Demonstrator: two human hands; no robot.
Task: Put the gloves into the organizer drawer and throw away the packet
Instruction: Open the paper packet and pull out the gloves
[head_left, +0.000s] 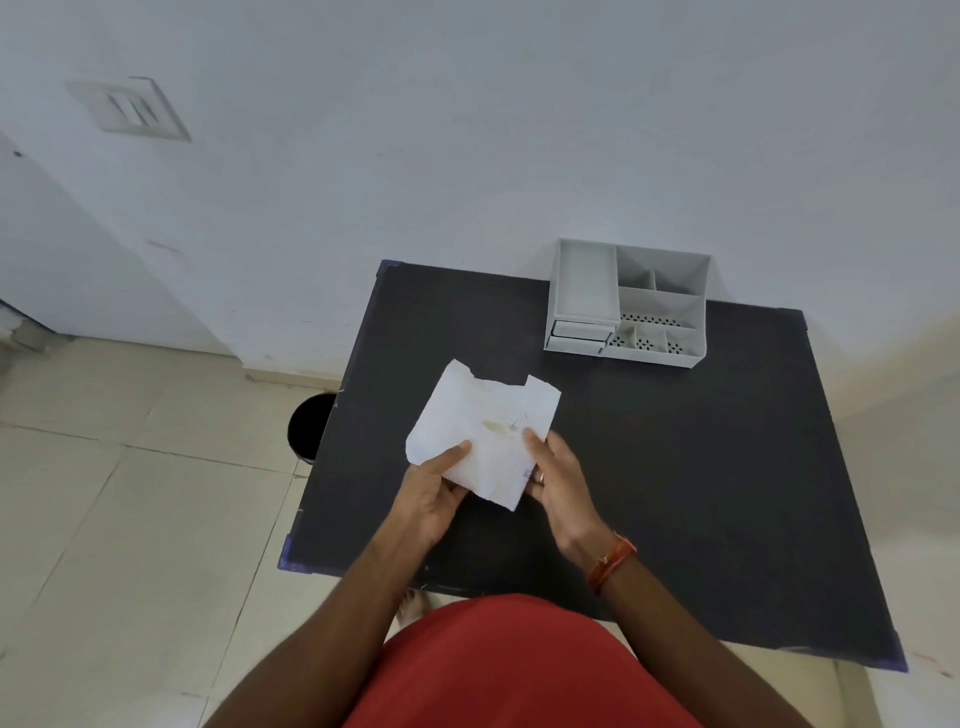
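A white paper packet (480, 426) with a torn top edge is held above the black table (675, 493). My left hand (431, 493) grips its lower left part, thumb on top. My right hand (558, 486) holds its right edge; a ring and an orange wristband show on that arm. No gloves are visible outside the packet. The grey organizer (628, 304) stands at the table's far edge against the wall, with open compartments on the right and two shut drawers (579, 335) at its lower left.
A black bin (306, 428) stands on the tiled floor just left of the table, partly hidden by the table's edge. The white wall runs behind the table. My red clothing fills the bottom of the view.
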